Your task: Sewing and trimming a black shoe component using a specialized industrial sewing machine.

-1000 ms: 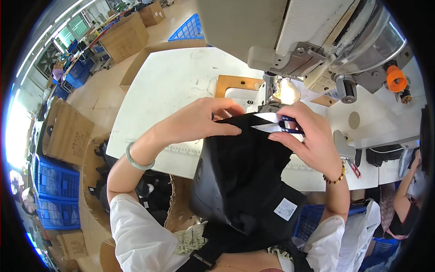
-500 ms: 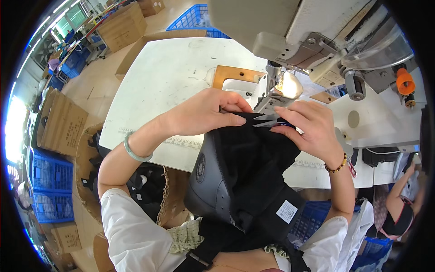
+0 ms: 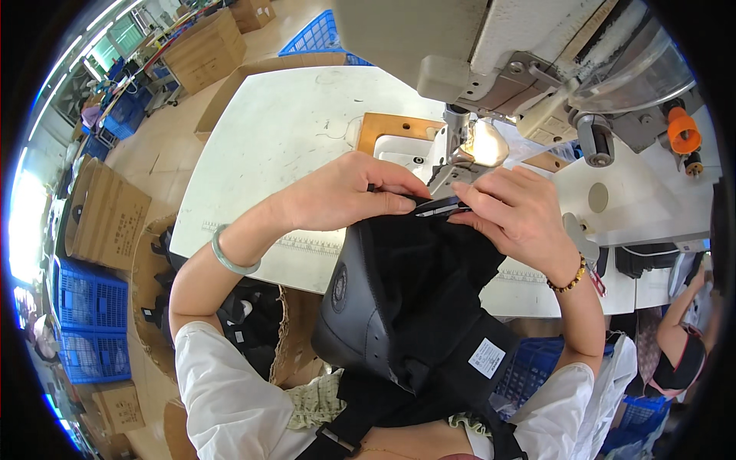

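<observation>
My left hand [image 3: 351,192] pinches the top edge of a black fabric piece [image 3: 437,276] between thumb and fingers. The piece has a dark grey smooth panel [image 3: 354,307] with a round emblem, and a white label [image 3: 487,358] near its lower right. In my right hand [image 3: 523,218] is a small pair of thread snips [image 3: 438,208], the blades lying at the fabric's edge close to my left thumb. Their handles are mostly hidden by my fingers. The lower part of the piece hangs over the table's front edge against my body.
A sewing machine head [image 3: 475,61] with a lit lamp stands just beyond my hands, over the white table [image 3: 261,153]. Left of me is a cardboard box [image 3: 285,330] of black pieces. Blue crates [image 3: 92,322] are stacked farther left. Another person [image 3: 678,345] works at the right.
The snips' blades have closed together and shifted slightly left along the fabric edge, with my right hand following. My left hand keeps its pinch.
</observation>
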`<act>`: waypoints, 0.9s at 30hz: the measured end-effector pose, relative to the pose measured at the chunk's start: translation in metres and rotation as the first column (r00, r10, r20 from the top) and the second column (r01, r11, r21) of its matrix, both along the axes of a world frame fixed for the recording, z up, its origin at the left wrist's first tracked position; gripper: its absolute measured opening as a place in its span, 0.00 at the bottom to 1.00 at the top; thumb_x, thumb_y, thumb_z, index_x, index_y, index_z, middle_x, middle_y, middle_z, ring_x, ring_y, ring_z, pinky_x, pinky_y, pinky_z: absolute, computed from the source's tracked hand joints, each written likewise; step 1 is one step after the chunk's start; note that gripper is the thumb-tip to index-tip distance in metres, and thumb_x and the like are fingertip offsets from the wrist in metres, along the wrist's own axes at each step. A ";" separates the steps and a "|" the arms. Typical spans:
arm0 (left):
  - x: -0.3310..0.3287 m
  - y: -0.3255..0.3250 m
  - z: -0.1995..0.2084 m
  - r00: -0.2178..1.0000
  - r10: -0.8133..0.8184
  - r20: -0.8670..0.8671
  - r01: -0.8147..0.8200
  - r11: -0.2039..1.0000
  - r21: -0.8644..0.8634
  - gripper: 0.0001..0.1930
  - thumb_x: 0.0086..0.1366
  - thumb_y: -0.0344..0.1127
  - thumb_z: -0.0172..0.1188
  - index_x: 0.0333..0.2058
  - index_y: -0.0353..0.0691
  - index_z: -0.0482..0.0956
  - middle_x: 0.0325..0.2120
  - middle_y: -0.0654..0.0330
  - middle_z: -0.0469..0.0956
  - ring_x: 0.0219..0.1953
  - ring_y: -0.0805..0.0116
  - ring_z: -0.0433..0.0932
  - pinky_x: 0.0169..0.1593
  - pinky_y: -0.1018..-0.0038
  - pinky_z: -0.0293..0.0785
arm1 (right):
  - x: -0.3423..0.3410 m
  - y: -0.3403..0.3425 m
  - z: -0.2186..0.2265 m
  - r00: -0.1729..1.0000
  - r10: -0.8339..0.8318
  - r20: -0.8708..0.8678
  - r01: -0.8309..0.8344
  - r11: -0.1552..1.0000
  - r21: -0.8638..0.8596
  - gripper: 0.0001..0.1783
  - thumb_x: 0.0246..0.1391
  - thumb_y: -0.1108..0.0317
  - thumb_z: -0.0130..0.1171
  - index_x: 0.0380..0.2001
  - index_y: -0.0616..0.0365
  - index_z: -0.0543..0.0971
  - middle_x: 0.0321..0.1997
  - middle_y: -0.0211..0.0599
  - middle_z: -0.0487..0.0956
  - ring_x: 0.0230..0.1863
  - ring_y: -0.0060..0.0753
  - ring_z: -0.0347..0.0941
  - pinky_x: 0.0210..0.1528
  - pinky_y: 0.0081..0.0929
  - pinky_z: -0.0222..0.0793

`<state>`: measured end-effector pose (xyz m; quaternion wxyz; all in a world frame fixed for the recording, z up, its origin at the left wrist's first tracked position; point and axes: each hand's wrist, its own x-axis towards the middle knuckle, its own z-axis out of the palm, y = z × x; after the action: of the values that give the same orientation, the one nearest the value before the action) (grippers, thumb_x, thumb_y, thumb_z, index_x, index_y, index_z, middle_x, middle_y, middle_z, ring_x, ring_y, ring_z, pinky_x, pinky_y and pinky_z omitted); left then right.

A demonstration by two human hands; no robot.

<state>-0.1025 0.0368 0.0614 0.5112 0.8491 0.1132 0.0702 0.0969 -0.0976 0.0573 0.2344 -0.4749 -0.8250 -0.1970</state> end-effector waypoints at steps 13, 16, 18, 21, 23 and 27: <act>0.001 0.000 0.002 1.000 -0.031 -0.001 0.031 0.998 0.047 0.12 0.57 0.33 0.54 0.39 0.36 0.76 0.30 0.60 0.78 0.33 0.74 0.73 0.41 0.78 0.67 | 0.001 -0.004 0.000 1.000 -0.003 0.026 0.003 1.000 -0.013 0.15 0.36 0.62 0.64 0.29 0.50 0.73 0.18 0.25 0.64 0.19 0.24 0.65 0.21 0.21 0.60; 0.001 0.000 0.000 0.999 -0.034 -0.016 0.034 0.999 0.021 0.12 0.57 0.33 0.54 0.40 0.36 0.76 0.31 0.60 0.78 0.34 0.74 0.72 0.42 0.78 0.67 | 0.006 -0.003 -0.009 0.981 0.020 -0.191 -0.025 0.999 -0.024 0.16 0.36 0.61 0.64 0.31 0.51 0.74 0.20 0.26 0.67 0.19 0.28 0.65 0.21 0.23 0.60; 0.001 0.000 0.001 1.000 -0.029 -0.010 0.029 0.999 0.024 0.12 0.57 0.33 0.54 0.40 0.36 0.76 0.31 0.61 0.77 0.34 0.74 0.72 0.41 0.78 0.67 | 0.008 -0.004 -0.008 0.983 0.017 -0.185 -0.025 0.999 -0.041 0.17 0.36 0.61 0.64 0.32 0.51 0.74 0.20 0.27 0.67 0.19 0.29 0.65 0.21 0.23 0.60; 0.000 0.001 0.002 1.000 -0.021 -0.017 0.022 0.999 0.028 0.12 0.57 0.33 0.54 0.40 0.36 0.76 0.30 0.61 0.77 0.34 0.74 0.71 0.41 0.78 0.67 | 0.006 -0.005 -0.004 0.987 0.025 -0.156 -0.033 0.998 -0.048 0.17 0.35 0.61 0.64 0.32 0.51 0.74 0.21 0.27 0.68 0.19 0.30 0.65 0.21 0.24 0.61; 0.001 0.002 0.002 0.999 -0.020 -0.027 0.021 0.999 0.029 0.12 0.57 0.33 0.54 0.40 0.36 0.76 0.30 0.61 0.77 0.34 0.74 0.71 0.41 0.78 0.66 | 0.005 -0.006 -0.002 0.991 0.035 -0.130 -0.040 0.999 -0.038 0.17 0.35 0.61 0.64 0.32 0.51 0.74 0.21 0.27 0.68 0.19 0.29 0.65 0.22 0.24 0.61; 0.000 0.003 0.001 0.999 -0.011 -0.032 0.012 1.000 0.024 0.13 0.57 0.33 0.54 0.40 0.36 0.76 0.30 0.61 0.77 0.33 0.75 0.71 0.41 0.79 0.66 | 0.002 -0.005 -0.002 0.996 0.014 -0.083 -0.017 0.999 -0.039 0.17 0.35 0.61 0.64 0.32 0.52 0.74 0.21 0.27 0.67 0.20 0.28 0.66 0.22 0.23 0.61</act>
<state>-0.1026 0.0397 0.0619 0.4994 0.8569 0.1156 0.0549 0.0986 -0.1023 0.0556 0.2603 -0.4808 -0.8220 -0.1592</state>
